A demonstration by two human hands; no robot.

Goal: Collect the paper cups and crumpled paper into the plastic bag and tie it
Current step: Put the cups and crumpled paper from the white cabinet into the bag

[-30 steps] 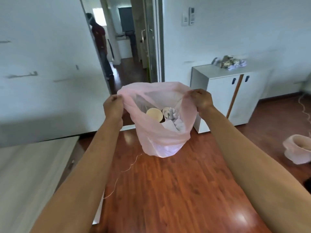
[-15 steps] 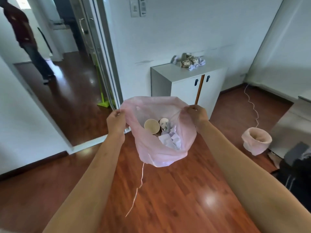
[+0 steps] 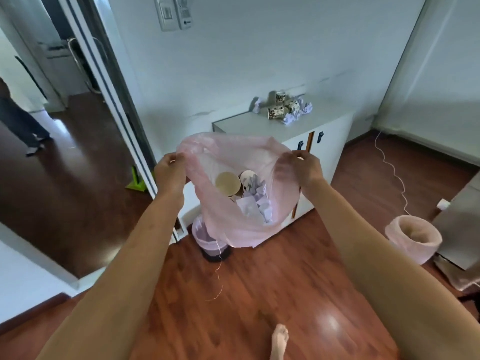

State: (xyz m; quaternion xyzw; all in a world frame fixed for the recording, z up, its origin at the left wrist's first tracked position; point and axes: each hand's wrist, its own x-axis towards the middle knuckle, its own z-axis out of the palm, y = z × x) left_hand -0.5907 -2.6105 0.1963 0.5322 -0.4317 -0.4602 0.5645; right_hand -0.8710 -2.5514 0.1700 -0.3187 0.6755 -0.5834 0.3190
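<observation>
**Head view: the bag is hanging open from two thin pinches**

In the head view your fingers are curling on the rim of the plastic bag (image 3: pixel 241 203), one hand on each side. Your left hand (image 3: pixel 170 174) is pinching the left edge of the mouth, and your right hand (image 3: pixel 304 167) is pinching the right edge, so the mouth is staying wide and the bag is hanging free in the air between them, above the floor.

Inside the bag, two paper cups (image 3: pixel 228 183) are lying with their openings toward you, and crumpled paper (image 3: pixel 255 203) is resting just beside them.

The film is thin and each hand is taking only a small fold of it. If one pinch is slipping, I think that side is going to drop, the bag is going to tilt, and the cups are going to roll out on the wooden floor (image 3: pixel 259 294).

More cups and paper balls (image 3: pixel 288 107) are lying on the white cabinet (image 3: pixel 249 124) behind the bag. To pick them you are needing one hand, so the other is carrying the whole bag alone; the mouth may be collapsing and a thrown cup may be missing it. Tying now is probably leaving those pieces outside.

A small lined bin (image 3: pixel 207 240) is standing just under the bag, and a loose string (image 3: pixel 218 279) is trailing below; your bare foot (image 3: pixel 279 339) may be catching on it.
</observation>
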